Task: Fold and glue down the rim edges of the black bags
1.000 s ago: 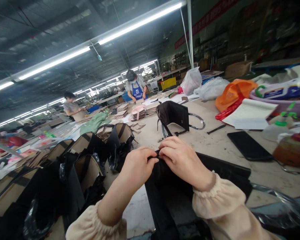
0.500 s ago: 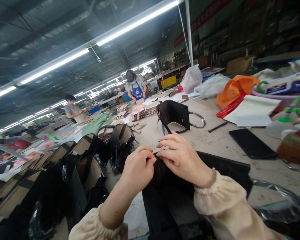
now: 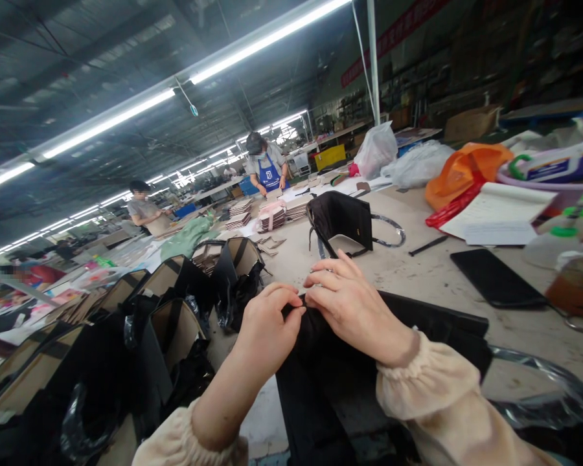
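A black handbag (image 3: 418,317) lies on the table close in front of me, with a plastic-wrapped handle (image 3: 539,369) at its right. My left hand (image 3: 272,327) pinches the bag's upper left edge between thumb and index finger. Right beside it, my right hand (image 3: 344,301) grips the same edge, thumb hidden beneath, with some of its fingers raised. The fingertips of both hands nearly meet. Another black handbag (image 3: 342,220) stands open beyond my hands, its handle sticking out to the right.
Several black bags with tan linings (image 3: 172,330) crowd the left side. At right lie a black phone (image 3: 498,278), an open notebook (image 3: 500,213), an orange plastic bag (image 3: 466,171) and a clear bottle (image 3: 556,243). A person in a blue apron (image 3: 269,175) works farther back.
My hands keep their hold on the bag's edge, with only slight finger shifts. The view has tilted a little, so the surroundings sit slightly farther right.
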`<state>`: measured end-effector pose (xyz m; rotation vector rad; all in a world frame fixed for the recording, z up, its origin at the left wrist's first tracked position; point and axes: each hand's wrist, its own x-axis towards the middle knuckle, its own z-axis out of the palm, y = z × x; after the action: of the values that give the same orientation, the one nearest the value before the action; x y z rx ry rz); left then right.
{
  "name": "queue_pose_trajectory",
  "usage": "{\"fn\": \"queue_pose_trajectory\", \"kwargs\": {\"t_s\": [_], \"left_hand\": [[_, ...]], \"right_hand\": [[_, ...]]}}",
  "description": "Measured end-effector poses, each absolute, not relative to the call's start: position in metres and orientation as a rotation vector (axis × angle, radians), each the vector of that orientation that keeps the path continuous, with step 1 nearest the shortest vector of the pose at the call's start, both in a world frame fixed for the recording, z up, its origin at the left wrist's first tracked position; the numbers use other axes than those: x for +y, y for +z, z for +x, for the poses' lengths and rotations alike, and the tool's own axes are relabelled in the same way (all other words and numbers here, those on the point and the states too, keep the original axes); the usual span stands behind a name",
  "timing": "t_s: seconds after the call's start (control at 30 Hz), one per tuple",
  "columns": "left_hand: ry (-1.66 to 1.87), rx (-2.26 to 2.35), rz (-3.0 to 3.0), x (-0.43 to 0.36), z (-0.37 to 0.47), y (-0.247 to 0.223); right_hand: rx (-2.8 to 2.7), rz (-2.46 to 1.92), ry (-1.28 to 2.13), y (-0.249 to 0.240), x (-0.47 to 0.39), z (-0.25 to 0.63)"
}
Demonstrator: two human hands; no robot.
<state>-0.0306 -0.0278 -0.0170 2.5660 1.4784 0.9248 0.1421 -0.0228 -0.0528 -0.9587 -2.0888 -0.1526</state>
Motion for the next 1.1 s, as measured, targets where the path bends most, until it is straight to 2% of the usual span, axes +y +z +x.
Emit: {"fn": "queue_pose_trajectory", "kwargs": {"t_s": [0.17, 0.37, 0.53, 0.77, 1.1], "left_hand": [[0.92, 1.407, 2.719, -0.026, -0.03, -0.018], [0.739, 1.411, 2.856, -0.022, -0.033, -0.018], [0.668, 1.453, 2.8, -0.021, -0.032, -0.014], [0.769, 1.443, 2.65, -0.023, -0.026, -0.012], [0.708, 1.558, 2.607, -0.023, -0.024, -0.016]], "right_hand": [[-2.105, -0.981, -0.155, -0.054, -0.023, 0.14], [-2.068, -1.004, -0.139, -0.052, -0.024, 0.137], [-2.05, -0.985, -0.13, -0.052, -0.023, 0.138], [-2.013, -0.958, -0.006, -0.052, -0.021, 0.147], [-2.056, -1.067, -0.143, -0.055, -0.022, 0.137]]}}
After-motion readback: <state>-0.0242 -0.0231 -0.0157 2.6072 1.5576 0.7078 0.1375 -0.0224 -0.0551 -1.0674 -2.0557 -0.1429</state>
